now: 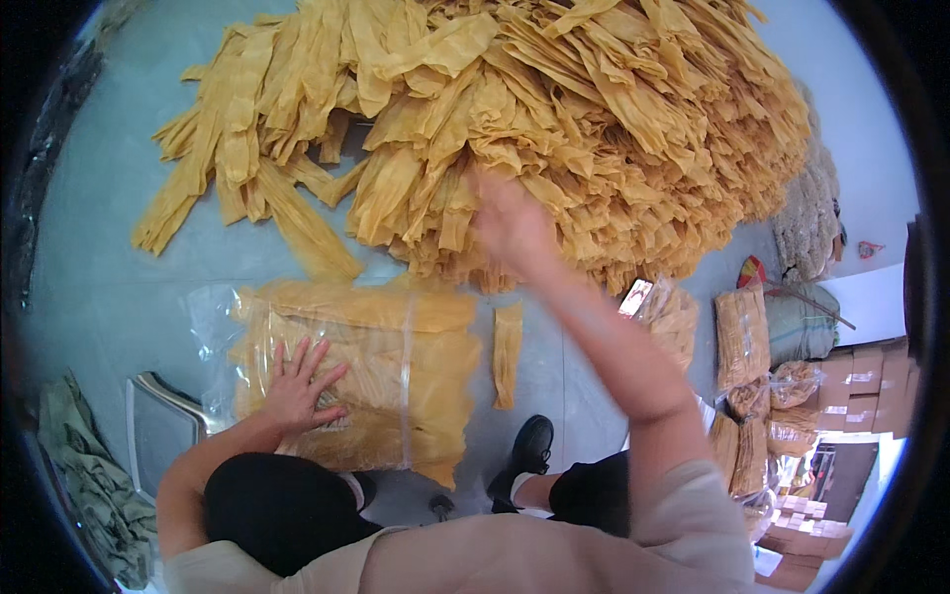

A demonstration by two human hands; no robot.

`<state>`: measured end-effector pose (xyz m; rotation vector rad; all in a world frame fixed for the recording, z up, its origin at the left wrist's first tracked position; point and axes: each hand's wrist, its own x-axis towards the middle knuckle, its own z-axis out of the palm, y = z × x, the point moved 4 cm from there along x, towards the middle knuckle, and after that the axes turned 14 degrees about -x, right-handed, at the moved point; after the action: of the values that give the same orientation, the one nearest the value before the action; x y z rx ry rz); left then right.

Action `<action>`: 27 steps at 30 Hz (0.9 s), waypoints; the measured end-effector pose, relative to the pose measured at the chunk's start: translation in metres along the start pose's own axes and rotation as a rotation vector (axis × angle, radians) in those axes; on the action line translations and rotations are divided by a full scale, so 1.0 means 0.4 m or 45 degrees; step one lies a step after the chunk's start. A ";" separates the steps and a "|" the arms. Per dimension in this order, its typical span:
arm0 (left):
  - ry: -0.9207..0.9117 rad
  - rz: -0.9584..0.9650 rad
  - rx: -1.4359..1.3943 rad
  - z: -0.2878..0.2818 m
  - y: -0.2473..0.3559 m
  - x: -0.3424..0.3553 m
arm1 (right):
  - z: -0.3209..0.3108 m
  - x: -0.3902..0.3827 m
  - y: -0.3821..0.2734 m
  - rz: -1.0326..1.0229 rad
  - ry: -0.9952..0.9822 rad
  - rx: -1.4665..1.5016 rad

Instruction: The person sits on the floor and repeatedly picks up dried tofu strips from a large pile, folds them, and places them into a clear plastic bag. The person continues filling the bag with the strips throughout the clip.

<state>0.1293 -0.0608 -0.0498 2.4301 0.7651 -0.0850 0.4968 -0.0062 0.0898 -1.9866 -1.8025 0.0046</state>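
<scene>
A large heap of wrinkled yellow strips that look like dried tofu skin [633, 148] covers the floor ahead of me. Between me and the heap lies a bundle of the same tofu skin [440, 366], partly in clear plastic [213, 322], with a pale band across it. My left hand [305, 384] rests flat on the bundle's left part, fingers spread, pressing the plastic. Reaching out to the near edge of the heap, my right hand [510, 223] is smeared by motion. Its fingers are too blurred to show whether they hold anything.
One loose strip [507, 356] lies just right of the bundle. A phone [635, 297] rests beside filled bags [742, 337] on the right, with cardboard boxes [861, 386] beyond. At the left are a metal-framed chair [163, 426] and crumpled green cloth [89, 485].
</scene>
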 end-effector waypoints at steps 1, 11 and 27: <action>0.004 -0.024 -0.009 -0.005 -0.005 -0.011 | -0.072 0.114 0.033 0.063 -0.054 -0.112; 0.049 0.044 -0.109 0.019 -0.026 0.012 | -0.354 0.363 0.438 0.804 -0.486 -1.816; 0.096 0.130 -0.023 0.062 -0.051 0.014 | -0.357 0.412 0.550 0.573 -0.349 -1.537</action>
<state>0.1257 -0.0579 -0.0821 2.4625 0.6704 0.0531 0.7708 0.0939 0.1939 -3.3060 -1.5717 -0.8963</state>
